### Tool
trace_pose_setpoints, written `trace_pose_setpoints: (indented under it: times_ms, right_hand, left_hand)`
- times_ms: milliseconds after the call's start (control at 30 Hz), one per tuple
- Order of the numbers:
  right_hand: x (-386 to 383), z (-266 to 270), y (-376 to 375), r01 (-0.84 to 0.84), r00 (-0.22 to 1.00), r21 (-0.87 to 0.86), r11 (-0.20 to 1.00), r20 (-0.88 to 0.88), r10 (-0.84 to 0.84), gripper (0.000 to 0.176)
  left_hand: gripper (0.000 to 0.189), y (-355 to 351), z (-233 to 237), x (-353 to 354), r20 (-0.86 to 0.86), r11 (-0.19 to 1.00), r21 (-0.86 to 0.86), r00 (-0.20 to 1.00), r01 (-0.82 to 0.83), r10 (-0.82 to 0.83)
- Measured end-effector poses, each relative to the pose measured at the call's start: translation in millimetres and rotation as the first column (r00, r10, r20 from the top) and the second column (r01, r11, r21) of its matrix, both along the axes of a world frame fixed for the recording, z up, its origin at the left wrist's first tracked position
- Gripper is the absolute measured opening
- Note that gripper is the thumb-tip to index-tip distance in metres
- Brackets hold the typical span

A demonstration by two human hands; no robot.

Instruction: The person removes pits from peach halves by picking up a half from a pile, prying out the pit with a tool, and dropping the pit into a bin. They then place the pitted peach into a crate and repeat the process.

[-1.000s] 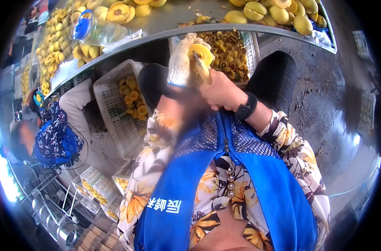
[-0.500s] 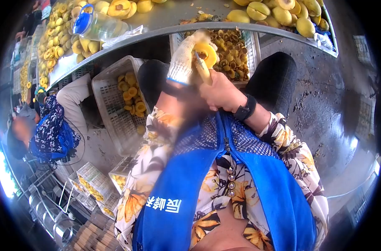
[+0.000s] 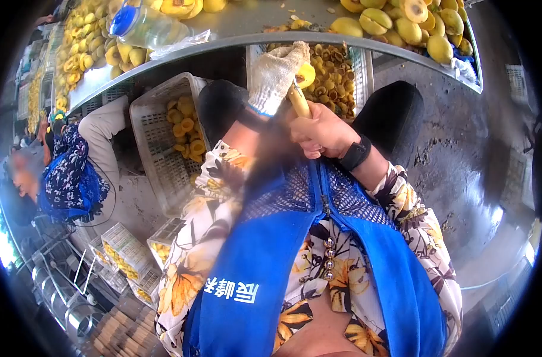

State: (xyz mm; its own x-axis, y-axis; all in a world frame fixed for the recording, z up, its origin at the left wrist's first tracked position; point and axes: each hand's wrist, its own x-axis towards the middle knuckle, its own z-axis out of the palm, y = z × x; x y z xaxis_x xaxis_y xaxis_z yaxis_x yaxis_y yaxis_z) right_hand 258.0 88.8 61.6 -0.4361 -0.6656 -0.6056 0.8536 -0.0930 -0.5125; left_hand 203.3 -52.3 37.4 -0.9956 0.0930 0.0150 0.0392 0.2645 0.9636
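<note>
My left hand [image 3: 277, 76], in a whitish knit glove, is wrapped round a yellow peach half [image 3: 306, 75], whose far side the glove partly hides. A wooden-handled pitting knife [image 3: 299, 102] is in the closed fist of my bare right hand [image 3: 329, 132]. Its metal tip points at the peach half and is at or very near the cut face; exact contact is too small to make out. Both hands are above a white crate [image 3: 361, 77] between my knees, which holds many hollowed peach pieces [image 3: 329, 89].
A metal table edge [image 3: 235, 43] runs just beyond my hands. Peach halves [image 3: 396, 27] and a blue-lidded bottle [image 3: 146, 27] are on the table. Left of my knee stands another crate [image 3: 149, 140] with peach halves. A person [image 3: 69, 172] sits farther left.
The peach half has turned in my gloved hand, so less of its cut face shows. My right hand and the knife have shifted slightly right and down.
</note>
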Motion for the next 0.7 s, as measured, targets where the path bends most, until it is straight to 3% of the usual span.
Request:
trace_pose_setpoints:
  times_ms: [67,133,233,267,367,400,433,500,533,567,600,633,667,700]
  right_hand:
    - [-3.4,1.3,1.6,-0.013,0.999,-0.046,0.999,0.033,0.015,0.011]
    - [-4.1,-9.7,0.7,-0.004,1.0,-0.123,0.992,-0.001,0.004,0.012]
    - [-5.6,-16.0,-4.0,0.07,0.998,-0.188,0.98,0.014,-0.069,0.013]
    - [-5.5,-15.3,-4.8,0.106,0.994,-0.199,0.974,0.033,-0.102,0.014]
    - [-3.0,-10.6,-3.5,0.119,0.986,-0.216,0.969,-0.089,-0.141,0.015]
    - [-4.0,-9.6,-2.3,0.126,0.983,-0.222,0.967,-0.103,-0.152,0.015]
    - [-5.8,-12.5,0.0,0.136,0.981,-0.24,0.961,-0.1,-0.164,0.015]
    - [-9.5,-14.5,7.3,0.13,0.97,-0.251,0.959,-0.17,-0.176,0.014]
    - [-11.9,-14.9,11.2,0.115,0.962,-0.171,0.978,-0.225,-0.153,0.014]
    - [-13.1,-15.0,15.4,0.098,0.961,-0.123,0.988,-0.248,-0.126,0.015]
    - [-15.3,-17.1,20.8,0.093,0.971,-0.152,0.984,-0.207,-0.123,0.015]
    - [-16.5,-20.7,24.5,0.089,0.979,-0.179,0.98,-0.167,-0.119,0.016]
    - [-17.1,-23.9,25.3,0.092,0.979,-0.165,0.982,-0.166,-0.119,0.019]
    - [-21.8,-38.3,20.9,0.016,0.964,0.039,0.999,-0.266,-0.005,0.025]
  left_hand:
    - [0.025,5.4,-1.8,-1.9,0.204,0.914,0.386,0.978,-0.125,0.047]
    - [0.03,6.9,-4.9,-3.4,0.415,0.708,0.652,0.909,-0.272,-0.033]
    - [0.034,7.4,2.0,-0.6,0.567,0.572,0.698,0.821,-0.43,-0.075]
    - [0.036,3.0,-1.3,-1.0,0.565,0.595,0.69,0.821,-0.413,-0.085]
    - [0.04,-5.8,-4.0,-12.4,0.762,0.318,0.637,0.637,-0.702,-0.12]
    - [0.045,-11.7,-6.2,-12.4,0.719,0.327,0.657,0.695,-0.679,0.0]
    - [0.047,-13.9,-1.5,-13.2,0.737,0.278,0.626,0.669,-0.728,0.093]
    - [0.048,-40.6,-5.3,-8.0,0.652,0.339,0.681,0.748,-0.649,0.123]
    - [0.045,-54.5,-3.0,-3.9,0.626,0.343,0.689,0.763,-0.638,0.161]
    - [0.041,-62.9,8.9,7.1,0.473,0.428,0.708,0.827,-0.562,0.304]
    - [0.039,-95.6,-2.5,8.8,0.462,0.411,0.735,0.842,-0.539,0.278]
    - [0.04,-111.7,12.1,19.3,0.442,0.418,0.71,0.821,-0.567,0.362]
    - [0.041,-139.2,8.0,27.2,0.382,0.505,0.604,0.78,-0.617,0.496]
    - [0.045,-158.5,-6.7,26.3,0.131,0.499,0.361,0.573,-0.788,0.809]
